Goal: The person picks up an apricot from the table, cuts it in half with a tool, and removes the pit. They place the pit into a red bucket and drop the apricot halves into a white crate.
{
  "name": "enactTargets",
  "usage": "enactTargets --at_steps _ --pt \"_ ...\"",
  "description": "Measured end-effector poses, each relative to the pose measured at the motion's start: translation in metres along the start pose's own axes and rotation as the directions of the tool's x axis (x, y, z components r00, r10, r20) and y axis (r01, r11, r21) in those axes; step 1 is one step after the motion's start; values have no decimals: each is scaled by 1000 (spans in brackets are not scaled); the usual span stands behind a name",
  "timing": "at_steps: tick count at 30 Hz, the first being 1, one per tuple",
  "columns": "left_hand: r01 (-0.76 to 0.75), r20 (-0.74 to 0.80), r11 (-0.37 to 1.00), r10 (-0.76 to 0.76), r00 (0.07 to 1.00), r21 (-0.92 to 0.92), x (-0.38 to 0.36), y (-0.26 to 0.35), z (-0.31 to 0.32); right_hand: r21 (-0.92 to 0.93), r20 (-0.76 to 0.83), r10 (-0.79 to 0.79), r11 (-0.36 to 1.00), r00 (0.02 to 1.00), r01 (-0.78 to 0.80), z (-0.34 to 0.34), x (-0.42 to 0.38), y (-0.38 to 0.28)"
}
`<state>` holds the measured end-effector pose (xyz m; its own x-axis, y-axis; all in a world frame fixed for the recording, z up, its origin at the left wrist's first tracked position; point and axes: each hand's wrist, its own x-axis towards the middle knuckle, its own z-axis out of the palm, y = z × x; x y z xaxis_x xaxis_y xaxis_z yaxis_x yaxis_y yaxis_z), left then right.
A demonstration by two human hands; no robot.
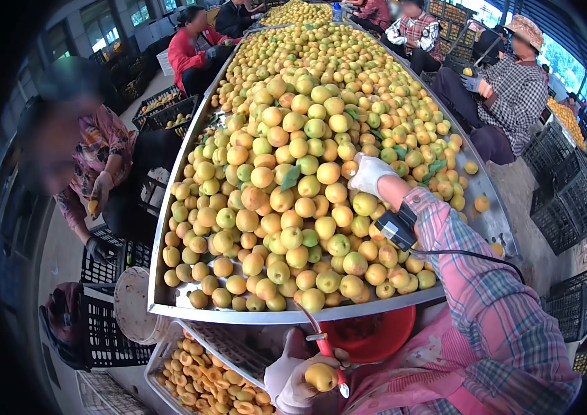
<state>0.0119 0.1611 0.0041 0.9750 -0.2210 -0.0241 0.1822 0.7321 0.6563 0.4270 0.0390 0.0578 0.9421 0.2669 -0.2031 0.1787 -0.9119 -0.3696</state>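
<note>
My left hand (300, 379), in a pale glove, is closed at the bottom centre. It holds a yellow-orange fruit (321, 377) and a red-handled knife (322, 340), whose curved blade points up toward the table's front edge. My right hand (371, 173), in a white glove, reaches into the large fruit pile (293, 207). Its fingers are closed at an orange fruit (349, 169) on the right side of the pile. A black device (397, 228) with a cable is on the right wrist. Few fingertips of this hand show clearly.
The metal table (293, 317) has a raised rim. Below it are a red basin (376, 335), a crate of cut fruit halves (151, 373) and a white bucket (140, 304). Black crates (560, 214) stand right. Co-workers sit along both sides; one person's gloved hand (103, 249) is at left.
</note>
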Motion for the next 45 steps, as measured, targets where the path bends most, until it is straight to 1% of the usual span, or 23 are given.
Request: enactTargets --at_steps 2,5,6,8,9,11,15,17,18,20,21,22,23,24,27,30,32,34,36,38,40,44,45 --pt "-15 -408 856 262 874 517 6 27 45 122 25 -43 992 999 39 -1 8 8" --pt "57 -414 793 253 874 607 0 18 30 257 46 -88 964 995 73 -5 7 16" --pt "60 -417 794 252 873 605 -1 9 20 307 41 -123 946 992 104 -5 8 19" --pt "-166 -151 978 184 971 125 3 -6 6 277 39 -113 956 993 98 -2 14 18" --pt "-165 -150 979 183 972 123 2 -4 4 213 48 -80 975 996 68 0 18 15" --pt "23 -115 996 -14 993 83 -1 4 0 130 70 -33 991 997 24 0 18 9" --pt "27 -120 987 -8 993 156 -2 3 -3 89 2 -71 994 997 71 1 2 5" --pt "165 -194 874 -83 978 457 -1 17 3 144 14 -99 985 995 96 3 0 7" --pt "167 -213 874 -75 974 456 2 24 12 168 20 -77 983 997 73 3 0 6" --pt "24 -197 562 250 948 827 12 31 31 237 72 -54 971 996 35 6 9 9" --pt "42 -211 700 157 965 713 10 27 25 255 72 -21 967 997 2 7 14 7" --pt "39 -196 702 145 970 711 5 12 12 271 68 19 962 997 -37 10 20 7" --pt "-27 -146 919 91 985 393 -3 -8 -4 286 4 -39 957 999 36 17 26 16" --pt "-54 -82 998 55 995 13 -1 -10 -7 287 -78 -54 955 995 75 20 22 17" --pt "-74 -39 997 76 996 33 -2 -12 -15 609 121 -20 791 992 -58 5 11 20" --pt "-92 -3 994 93 996 52 -1 -13 -16 588 137 -44 808 990 -46 -1 5 18" --pt "-59 -82 998 61 995 28 -2 -9 -10 572 166 -53 819 985 -52 6 15 20" --pt "-56 -80 998 57 995 17 0 -10 -9 467 88 -125 881 988 70 26 36 32" --pt "-54 -73 999 55 996 6 2 -12 -10 452 123 -78 892 989 14 8 7 18" --pt "-33 -113 998 26 993 -62 0 -17 -12 604 137 -52 796 989 -42 7 2 20" --pt "-4 -127 1000 3 992 -11 -2 -14 -12 618 176 -31 781 984 -86 8 7 25" --pt "20 -154 1000 -22 988 -14 -3 -16 -12 898 265 -208 408 941 -163 -3 -6 34" --pt "5 -126 999 -11 992 -50 -2 -13 -9 937 215 -171 314 962 -154 -3 -12 34"
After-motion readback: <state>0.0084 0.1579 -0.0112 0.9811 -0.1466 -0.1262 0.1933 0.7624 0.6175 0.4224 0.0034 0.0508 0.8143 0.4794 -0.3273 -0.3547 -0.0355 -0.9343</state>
